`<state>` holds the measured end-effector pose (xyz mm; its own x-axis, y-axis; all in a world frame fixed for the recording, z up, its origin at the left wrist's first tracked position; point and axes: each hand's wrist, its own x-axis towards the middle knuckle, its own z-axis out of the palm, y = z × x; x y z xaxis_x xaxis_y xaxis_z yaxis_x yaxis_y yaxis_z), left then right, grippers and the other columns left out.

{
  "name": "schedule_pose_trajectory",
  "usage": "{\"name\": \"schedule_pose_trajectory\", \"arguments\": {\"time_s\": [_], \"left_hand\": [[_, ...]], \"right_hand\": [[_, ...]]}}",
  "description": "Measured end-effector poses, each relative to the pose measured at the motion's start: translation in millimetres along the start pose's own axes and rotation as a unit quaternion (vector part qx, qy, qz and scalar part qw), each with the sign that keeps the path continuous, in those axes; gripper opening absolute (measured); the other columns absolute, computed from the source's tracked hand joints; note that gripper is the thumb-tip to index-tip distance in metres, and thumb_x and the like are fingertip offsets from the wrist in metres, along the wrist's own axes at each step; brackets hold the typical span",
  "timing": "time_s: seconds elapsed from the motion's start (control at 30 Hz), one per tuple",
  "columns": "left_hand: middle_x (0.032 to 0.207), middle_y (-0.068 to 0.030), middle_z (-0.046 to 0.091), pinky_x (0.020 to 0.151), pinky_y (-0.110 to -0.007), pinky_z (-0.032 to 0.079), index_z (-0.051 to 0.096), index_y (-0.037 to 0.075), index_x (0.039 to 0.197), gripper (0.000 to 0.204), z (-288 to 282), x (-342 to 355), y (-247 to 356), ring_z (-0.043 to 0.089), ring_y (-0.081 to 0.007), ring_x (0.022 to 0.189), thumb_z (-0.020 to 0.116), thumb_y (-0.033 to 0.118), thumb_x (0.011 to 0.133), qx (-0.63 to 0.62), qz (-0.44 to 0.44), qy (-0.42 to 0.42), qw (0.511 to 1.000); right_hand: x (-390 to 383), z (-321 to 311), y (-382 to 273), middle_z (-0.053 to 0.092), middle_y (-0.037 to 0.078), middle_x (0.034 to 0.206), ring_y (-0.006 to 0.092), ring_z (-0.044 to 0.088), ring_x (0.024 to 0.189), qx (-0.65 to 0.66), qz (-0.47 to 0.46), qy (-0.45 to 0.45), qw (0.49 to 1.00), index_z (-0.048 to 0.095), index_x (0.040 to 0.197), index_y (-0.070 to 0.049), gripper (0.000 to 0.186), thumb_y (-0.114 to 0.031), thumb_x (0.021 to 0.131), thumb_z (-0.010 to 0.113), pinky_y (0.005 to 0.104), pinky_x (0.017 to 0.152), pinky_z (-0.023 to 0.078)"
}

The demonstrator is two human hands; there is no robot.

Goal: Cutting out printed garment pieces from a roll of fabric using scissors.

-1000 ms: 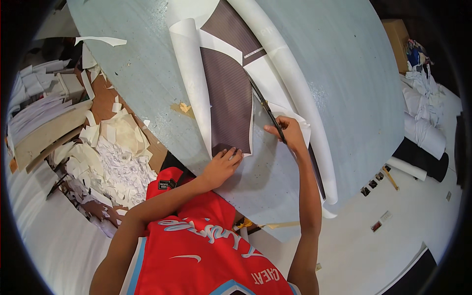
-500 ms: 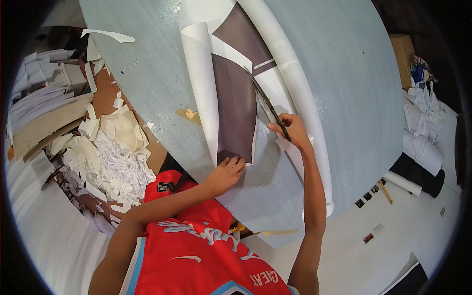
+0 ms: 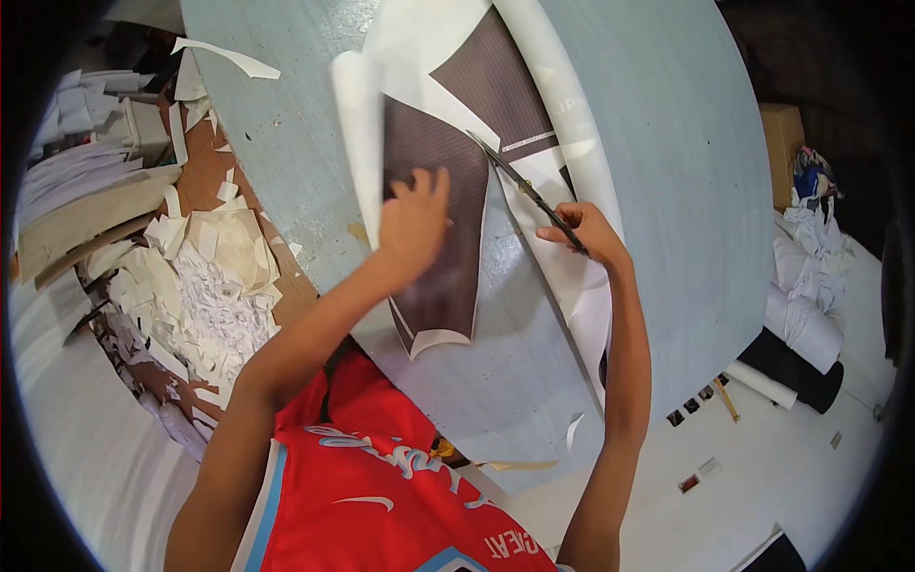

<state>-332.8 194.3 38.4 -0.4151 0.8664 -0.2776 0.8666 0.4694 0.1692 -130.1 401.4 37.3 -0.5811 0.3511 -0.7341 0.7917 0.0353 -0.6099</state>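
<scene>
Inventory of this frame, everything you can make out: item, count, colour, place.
scissors: 1, black, right hand
lower striped panel: 1, dark brown, table centre
upper striped panel: 1, dark brown, beyond it
white sheet: count unclear, white, around panels
curved strip: 1, white, table's upper left
table: 1, blue-grey, centre
scrap pile: uncountable, white and cream, left
box: 1, brown, far right
black roll: 1, black, right
red top: 1, red, worn
left hand: 1, blurred, over lower striped panel, contact unclear
right hand: 1, gripping scissors
</scene>
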Motion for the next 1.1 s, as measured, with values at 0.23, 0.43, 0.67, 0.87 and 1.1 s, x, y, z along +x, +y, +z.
{"name": "schedule_pose_trajectory", "arguments": {"time_s": [0.23, 0.43, 0.67, 0.87, 1.1], "left_hand": [[0.134, -0.0201, 0.043, 0.073, -0.043, 0.06, 0.046, 0.011, 0.142, 0.089, 11, -10, -43, 0.041, -0.0408, 0.129, 0.08, 0.05, 0.07, -0.04, -0.061, 0.029, 0.997], [0.14, -0.019, 0.04, 0.079, -0.053, 0.058, 0.039, 0.014, 0.147, 0.101, 10, -11, -41, 0.033, -0.0389, 0.138, 0.084, 0.05, 0.063, -0.075, -0.091, 0.015, 0.993], [0.144, -0.0193, 0.038, 0.09, -0.061, 0.052, 0.034, 0.015, 0.149, 0.107, 6, -13, -42, 0.029, -0.0394, 0.141, 0.088, 0.042, 0.06, -0.066, -0.109, -0.005, 0.992], [0.145, -0.0211, 0.037, 0.091, -0.063, 0.05, 0.033, 0.014, 0.15, 0.102, 2, -13, -45, 0.029, -0.0402, 0.141, 0.086, 0.033, 0.065, -0.083, -0.111, -0.01, 0.99], [0.143, -0.0223, 0.039, 0.084, -0.06, 0.053, 0.039, 0.012, 0.148, 0.08, 10, -11, -50, 0.033, -0.0401, 0.139, 0.071, 0.012, 0.075, -0.057, -0.103, 0.033, 0.992]], "right_hand": [[16, -8, -26, 0.039, -0.007, 0.056, 0.0055, 0.033, 0.051, 0.04, -0.003, -0.044, 0.998, 0.052, 0.063, -0.011, 0.046, -0.038, 0.068, 0.089, 0.0253, 0.048, 0.024], [27, -3, -18, 0.042, -0.007, 0.053, 0.0037, 0.037, 0.048, 0.034, -0.013, -0.06, 0.998, 0.051, 0.065, -0.012, 0.042, -0.034, 0.072, 0.086, 0.0223, 0.045, 0.028], [58, -3, -45, 0.042, -0.007, 0.054, 0.0034, 0.036, 0.049, 0.003, -0.031, -0.079, 0.996, 0.055, 0.07, -0.01, 0.037, -0.03, 0.073, 0.086, 0.0222, 0.046, 0.025], [94, 6, -75, 0.041, -0.008, 0.055, 0.0034, 0.036, 0.05, -0.041, -0.082, -0.092, 0.992, 0.055, 0.07, -0.01, 0.036, -0.03, 0.074, 0.085, 0.0228, 0.046, 0.025], [117, 24, -127, 0.04, -0.006, 0.057, 0.0053, 0.034, 0.052, -0.036, -0.038, -0.099, 0.994, 0.051, 0.064, -0.01, 0.042, -0.031, 0.073, 0.085, 0.0248, 0.049, 0.024]]}}
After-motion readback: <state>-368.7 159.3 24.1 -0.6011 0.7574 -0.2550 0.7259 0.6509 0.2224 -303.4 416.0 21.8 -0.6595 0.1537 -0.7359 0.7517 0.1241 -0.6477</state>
